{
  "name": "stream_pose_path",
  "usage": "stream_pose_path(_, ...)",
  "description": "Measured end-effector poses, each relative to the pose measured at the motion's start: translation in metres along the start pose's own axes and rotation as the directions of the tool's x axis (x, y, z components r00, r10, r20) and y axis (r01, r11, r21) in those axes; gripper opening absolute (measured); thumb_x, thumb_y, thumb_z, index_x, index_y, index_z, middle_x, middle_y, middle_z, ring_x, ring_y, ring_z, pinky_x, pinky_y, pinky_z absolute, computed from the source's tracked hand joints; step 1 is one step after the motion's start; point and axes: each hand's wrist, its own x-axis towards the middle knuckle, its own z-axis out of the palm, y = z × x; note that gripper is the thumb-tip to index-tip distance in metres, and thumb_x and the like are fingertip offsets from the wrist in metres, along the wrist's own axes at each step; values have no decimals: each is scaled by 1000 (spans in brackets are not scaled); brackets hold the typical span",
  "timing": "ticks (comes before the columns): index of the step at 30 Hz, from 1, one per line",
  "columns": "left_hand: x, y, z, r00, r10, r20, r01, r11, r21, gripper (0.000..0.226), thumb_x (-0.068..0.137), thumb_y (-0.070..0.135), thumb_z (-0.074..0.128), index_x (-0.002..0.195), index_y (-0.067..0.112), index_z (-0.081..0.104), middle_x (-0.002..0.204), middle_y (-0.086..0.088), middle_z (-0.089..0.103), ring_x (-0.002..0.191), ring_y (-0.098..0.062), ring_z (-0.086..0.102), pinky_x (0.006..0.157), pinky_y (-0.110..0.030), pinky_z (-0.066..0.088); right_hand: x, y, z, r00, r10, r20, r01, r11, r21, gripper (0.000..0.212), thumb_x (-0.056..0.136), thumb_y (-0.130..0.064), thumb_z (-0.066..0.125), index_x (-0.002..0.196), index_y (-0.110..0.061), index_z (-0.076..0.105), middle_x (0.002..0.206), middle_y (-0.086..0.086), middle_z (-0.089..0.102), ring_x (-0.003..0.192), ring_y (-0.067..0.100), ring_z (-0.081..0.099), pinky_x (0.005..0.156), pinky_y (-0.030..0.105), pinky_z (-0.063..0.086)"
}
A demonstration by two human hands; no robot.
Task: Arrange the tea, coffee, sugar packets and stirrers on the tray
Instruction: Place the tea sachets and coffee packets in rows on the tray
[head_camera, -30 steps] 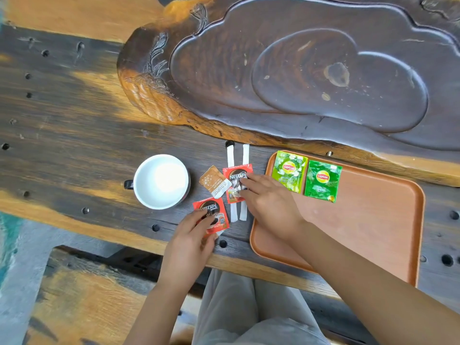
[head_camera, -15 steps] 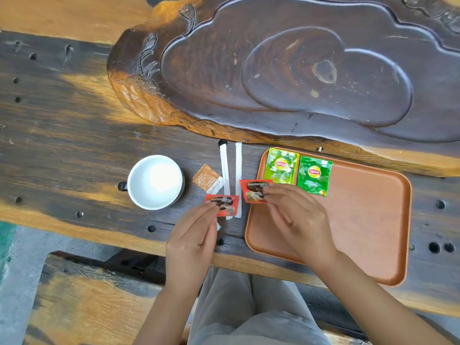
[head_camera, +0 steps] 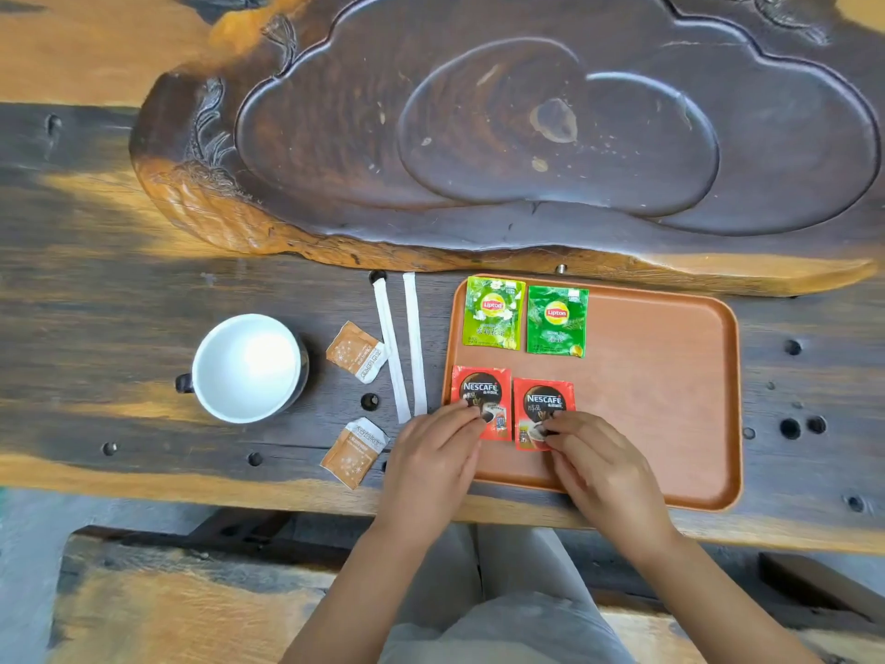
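**Red coffee sachets seated on tray; sugar and stirrers outstanding**

Red foil-type coffee sachets, two in number, lie flat side by side in the near-left part of the orange tray: the left coffee sachet and the right coffee sachet. Directly beyond them sit two green tea sachets, also flat and aligned.

The left hand rests its fingertips on the near edge of the left sachet; the right hand does likewise on the right sachet. Fingers are loosely curled, pressing rather than pinching. Neither hand lifts anything.

Off the tray, on the tabletop: two white stirrers lying parallel just left of the tray rim, and two brown sugar packets, one near each end of the stirrers. A white cup stands further left.

Assessment: all items appear light, thin and pliable; the sachets likely slide readily on the smooth tray. Packets are best pinched at a sealed edge. Stirrers, narrow and flat against the wood, probably need lifting from one end.
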Motion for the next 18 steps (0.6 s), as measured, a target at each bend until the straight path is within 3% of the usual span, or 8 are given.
stream_pose_path(3, -3, -1, 1, 999, 5, 50, -6, 1000, 6, 22, 80, 13, 55, 93, 9, 73, 101, -3, 72, 104, -10, 53, 86, -28, 41, -4, 2, 5, 1000, 15, 11, -15, 1000, 0, 13, 84, -3, 55, 87, -3, 68, 97, 10, 69, 103, 23, 56, 94, 31, 46)
stream_pose_path(7, -1, 3, -3, 994, -9, 105, 7, 1000, 16, 30, 83, 15, 51, 108, 9, 67, 115, -8, 66, 113, -17, 52, 94, -31, 39, -5, 0, 6, 998, 55, -10, -55, 998, -3, 15, 85, -12, 57, 89, -4, 69, 98, 9, 68, 102, 23, 57, 88, 37, 49)
stream_pose_path(11, 5, 12, -4, 936, -107, 335, 44, 981, 191, 48, 81, 32, 43, 126, 18, 53, 137, -11, 50, 127, -25, 45, 103, -38, 36, 0, -3, 6, 990, 143, -17, -144, 987, -67, 26, 84, -18, 59, 106, -5, 66, 113, 13, 63, 110, 27, 51, 91, 36, 45)
stream_pose_path(13, 7, 16, -1, 908, -132, 398, 33, 969, 245, 53, 80, 35, 41, 128, 18, 52, 139, -13, 47, 129, -27, 43, 109, -42, 26, 3, -3, 9, 985, 174, 10, -172, 980, -104, 31, 81, -18, 61, 111, -7, 64, 117, 13, 61, 112, 27, 48, 92, 36, 45)
stream_pose_path(15, 10, 19, 0, 897, -155, 415, 29, 956, 293, 53, 79, 36, 41, 127, 18, 53, 138, -13, 48, 129, -27, 43, 109, -43, 17, 4, -2, 11, 981, 192, 14, -189, 975, -117, 31, 80, -16, 64, 110, -8, 65, 116, 13, 62, 112, 26, 48, 92, 34, 44)
stream_pose_path(18, 14, 20, 2, 896, -152, 417, 23, 954, 298, 52, 79, 35, 42, 127, 18, 54, 139, -14, 47, 130, -27, 42, 108, -42, 16, 7, -1, 11, 978, 209, 2, -208, 971, -117, 30, 80, -13, 67, 109, -7, 65, 116, 13, 62, 112, 26, 48, 93, 31, 40)
